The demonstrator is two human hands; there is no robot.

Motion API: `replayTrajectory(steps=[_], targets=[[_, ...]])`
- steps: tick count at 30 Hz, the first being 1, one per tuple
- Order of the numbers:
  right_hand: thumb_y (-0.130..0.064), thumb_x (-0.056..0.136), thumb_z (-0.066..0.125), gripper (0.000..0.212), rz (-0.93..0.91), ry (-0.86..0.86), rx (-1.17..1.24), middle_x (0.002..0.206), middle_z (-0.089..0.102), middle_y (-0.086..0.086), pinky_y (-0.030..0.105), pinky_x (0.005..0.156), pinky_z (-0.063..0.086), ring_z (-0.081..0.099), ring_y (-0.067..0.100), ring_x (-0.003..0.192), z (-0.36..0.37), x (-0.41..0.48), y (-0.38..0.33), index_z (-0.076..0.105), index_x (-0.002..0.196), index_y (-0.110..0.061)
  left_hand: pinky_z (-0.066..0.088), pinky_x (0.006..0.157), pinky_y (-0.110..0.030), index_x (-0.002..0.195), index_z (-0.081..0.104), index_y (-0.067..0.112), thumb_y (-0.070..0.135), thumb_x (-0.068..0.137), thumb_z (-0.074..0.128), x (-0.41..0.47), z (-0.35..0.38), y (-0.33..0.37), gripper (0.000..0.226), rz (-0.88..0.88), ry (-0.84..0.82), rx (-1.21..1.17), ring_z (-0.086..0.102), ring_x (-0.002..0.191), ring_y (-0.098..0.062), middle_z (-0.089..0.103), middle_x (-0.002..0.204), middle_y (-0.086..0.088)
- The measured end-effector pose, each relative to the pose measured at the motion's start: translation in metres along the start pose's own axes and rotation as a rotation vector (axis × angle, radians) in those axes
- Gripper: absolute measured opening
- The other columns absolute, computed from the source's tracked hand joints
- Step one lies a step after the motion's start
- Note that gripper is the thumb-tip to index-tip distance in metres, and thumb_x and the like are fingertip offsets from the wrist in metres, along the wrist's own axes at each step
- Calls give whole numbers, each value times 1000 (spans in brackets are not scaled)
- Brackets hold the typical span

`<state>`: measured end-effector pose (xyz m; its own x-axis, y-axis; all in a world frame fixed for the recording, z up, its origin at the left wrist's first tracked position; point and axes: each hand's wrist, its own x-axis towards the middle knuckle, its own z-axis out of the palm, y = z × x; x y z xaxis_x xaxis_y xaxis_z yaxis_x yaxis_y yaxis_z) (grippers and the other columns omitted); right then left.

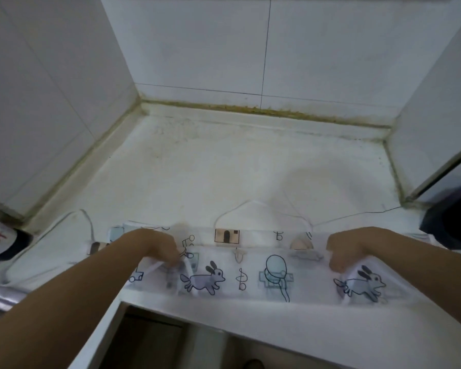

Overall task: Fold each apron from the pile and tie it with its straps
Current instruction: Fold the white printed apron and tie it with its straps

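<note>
1. A white apron (pixel 250 272) printed with rabbits, a balloon and small houses is lying as a long, narrow band along the counter's (pixel 224 169) 6 o'clock edge, running from about 8 o'clock across to 4 o'clock.
2. The left hand (pixel 160 249) is reaching in from 7 o'clock and pressing down on the band's left part. Its grip is closing on the apron, with curled fingers pinching a raised fold of cloth.
3. The right hand (pixel 343 251) is coming in from 4 o'clock onto the band's right part. Its grip is likewise holding the apron, with the fingers curled over a lifted fold just above a printed rabbit.
4. A thin white strap loop (pixel 253 201) is arching up from the band's far edge toward 12 o'clock, lying flat on the counter between the two hands.
5. A second strap loop (pixel 85 217) is curving near 9 o'clock, beside more white cloth that is spreading toward the counter's left edge.
6. A dark bundle with purple trim (pixel 453 219) is sitting at 3 o'clock, close to the right forearm.
7. A dark object bearing red characters on white (pixel 0 241) is sitting at 9 o'clock.
8. White wall tiles (pixel 197 49) are enclosing the counter at 9, 12 and 3 o'clock.
</note>
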<state>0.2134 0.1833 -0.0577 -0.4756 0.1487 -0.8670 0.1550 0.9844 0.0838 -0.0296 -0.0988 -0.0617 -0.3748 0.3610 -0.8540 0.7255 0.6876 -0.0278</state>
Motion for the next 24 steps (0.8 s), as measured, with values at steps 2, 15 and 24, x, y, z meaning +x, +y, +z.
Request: replayTrajectory(steps=[2,15,24], targets=[[-37,82,54,38,0,94,-127,114,58,1,28,90,41,56,17,104,3,7,3,56,113,-15,41,86,-31,73,56,18,39,88,49,4,0,-1,27,5,-1,58,51,90,-19,58,100,-5],[-21,93,50,39,125,132,254,135,50,9,28,94,41,49,23,122,-6,34,35,52,128,-4,39,95,-29,128,52,8,37,101,35,22,-18,0,43,-6,124,180,51,116,-22,53,132,-9],[-17,93,50,34,148,154,355,131,54,10,25,82,42,53,22,116,-5,36,38,55,124,-3,43,90,-33,115,55,14,30,95,41,34,-9,-3,30,-18,559,242,50,111,-22,48,122,-5]])
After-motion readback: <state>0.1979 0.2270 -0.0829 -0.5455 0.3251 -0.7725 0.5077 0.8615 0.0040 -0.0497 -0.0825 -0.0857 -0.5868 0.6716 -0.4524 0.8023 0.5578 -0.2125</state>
